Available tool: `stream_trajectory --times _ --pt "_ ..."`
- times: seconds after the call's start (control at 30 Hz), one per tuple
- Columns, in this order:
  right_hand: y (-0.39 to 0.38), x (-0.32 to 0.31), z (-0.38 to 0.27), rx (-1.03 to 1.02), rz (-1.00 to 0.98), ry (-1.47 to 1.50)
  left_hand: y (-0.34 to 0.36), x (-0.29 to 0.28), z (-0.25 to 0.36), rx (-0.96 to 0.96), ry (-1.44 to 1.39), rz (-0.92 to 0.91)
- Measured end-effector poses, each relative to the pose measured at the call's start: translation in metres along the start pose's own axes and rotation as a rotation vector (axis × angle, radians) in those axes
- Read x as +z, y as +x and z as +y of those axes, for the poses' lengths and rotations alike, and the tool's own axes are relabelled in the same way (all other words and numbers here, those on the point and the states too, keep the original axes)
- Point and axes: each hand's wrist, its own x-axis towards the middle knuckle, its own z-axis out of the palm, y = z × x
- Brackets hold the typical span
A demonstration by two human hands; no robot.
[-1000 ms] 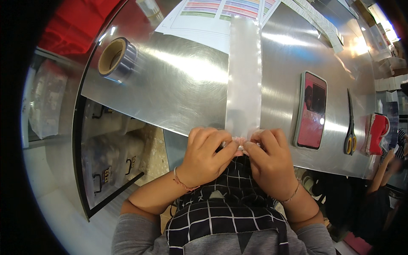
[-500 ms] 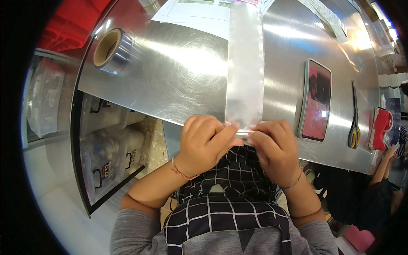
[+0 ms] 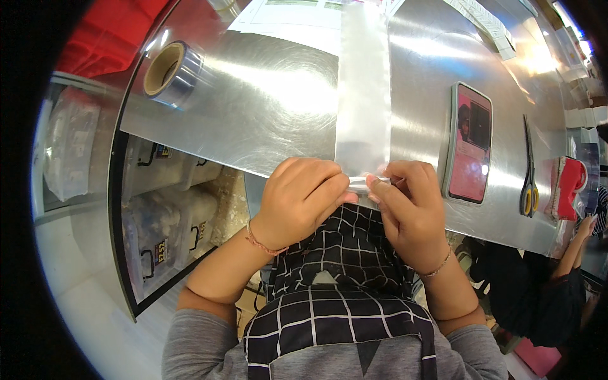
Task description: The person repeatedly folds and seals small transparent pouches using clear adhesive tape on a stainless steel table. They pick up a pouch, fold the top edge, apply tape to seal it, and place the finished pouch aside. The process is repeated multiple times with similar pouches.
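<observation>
A long strip of clear plastic film lies flat on the steel table and reaches toward me. At its near end the film is gathered into a narrow roll or fold at the table's front edge. My left hand pinches the left end of that fold between thumb and fingers. On the right end, my right hand is closed, its thumb pressing on top. Whether anything is wrapped inside the fold cannot be made out.
Left on the steel table stands a roll of clear tape. To the right lie a phone, scissors and a red tape dispenser. Papers lie at the back. Plastic bins sit below; another person is at right.
Both hands have shifted slightly away from me with the folded film end. My right thumb now presses further along the fold, and the view has tilted slightly.
</observation>
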Motion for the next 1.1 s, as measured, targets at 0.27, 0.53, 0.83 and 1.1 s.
stream_trajectory --times 0.27,0.53,0.83,1.1 --pt "-0.028 -0.009 -0.014 0.005 -0.033 -0.130 0.000 0.004 0.007 0.087 -0.105 -0.046" --pt "-0.033 -0.003 -0.005 0.022 0.075 -0.182 0.006 0.014 0.019 -0.098 -0.093 -0.018" --pt "-0.031 -0.002 0.001 0.028 0.069 -0.084 0.013 0.007 0.013 0.121 -0.117 -0.063" --pt "-0.028 -0.019 0.006 0.033 -0.016 -0.069 0.017 0.004 0.012 0.156 -0.075 -0.157"
